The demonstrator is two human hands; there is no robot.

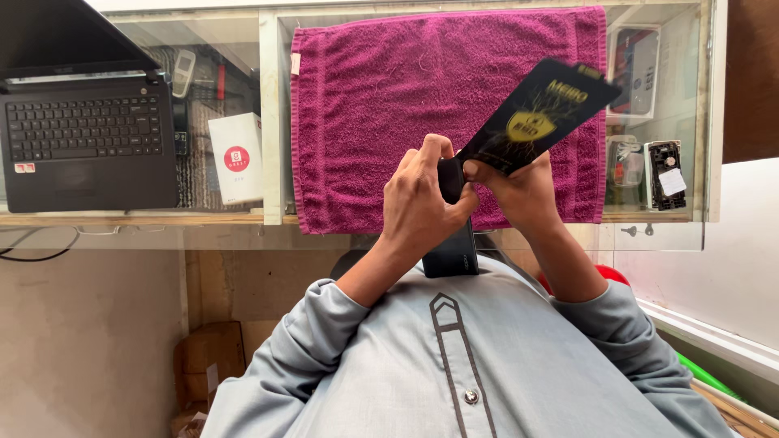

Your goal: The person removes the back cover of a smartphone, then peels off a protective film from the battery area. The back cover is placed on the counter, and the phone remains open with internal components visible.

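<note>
Dark phone [451,243] clamped in left hand [422,199], upright against chest, near side of magenta towel [381,97] on bench. Black flat packet [540,113] pinched by right hand [519,191]. Probably light, stiff, slippery; best gripped at edges.

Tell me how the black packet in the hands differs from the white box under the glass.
The black packet is flat, thin and dark with yellow print, held tilted in the air by both hands; the white box is thicker, white with a red round mark, and sits inside the glass counter. Both are rectangular.
</note>
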